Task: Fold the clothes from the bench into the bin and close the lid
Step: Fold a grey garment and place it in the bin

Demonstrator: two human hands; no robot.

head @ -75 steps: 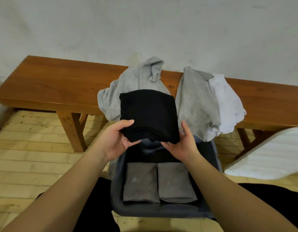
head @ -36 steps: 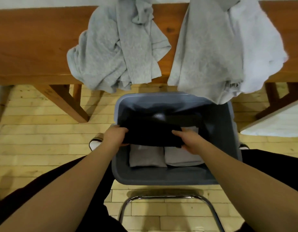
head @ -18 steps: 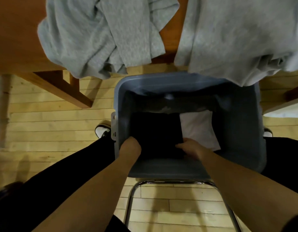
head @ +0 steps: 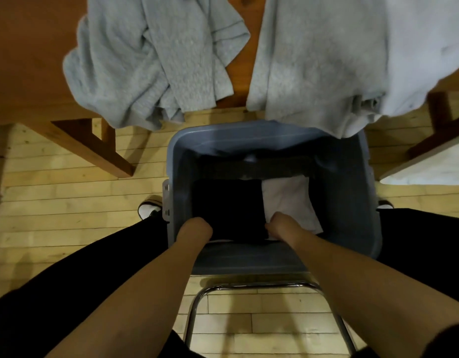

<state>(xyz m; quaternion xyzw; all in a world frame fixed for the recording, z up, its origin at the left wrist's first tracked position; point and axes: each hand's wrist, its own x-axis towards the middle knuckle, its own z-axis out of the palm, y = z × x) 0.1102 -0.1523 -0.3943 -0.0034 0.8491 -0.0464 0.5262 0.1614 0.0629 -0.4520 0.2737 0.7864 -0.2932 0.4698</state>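
Head view: both hands, left (head: 196,228) and right (head: 280,224), lower the black garment (head: 227,209) flat into the bin (head: 249,259); whether the fingers grasp it cannot be told.

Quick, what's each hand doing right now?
Left hand: at the black folded garment in the bin; grip cannot be told.
Right hand: same, cannot be told.

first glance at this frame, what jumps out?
Both forearms plunge into the grey bin at centre, the left hand and right hand at the near corners of a folded black garment lying inside. Above, grey clothes drape unfolded over the wooden bench.
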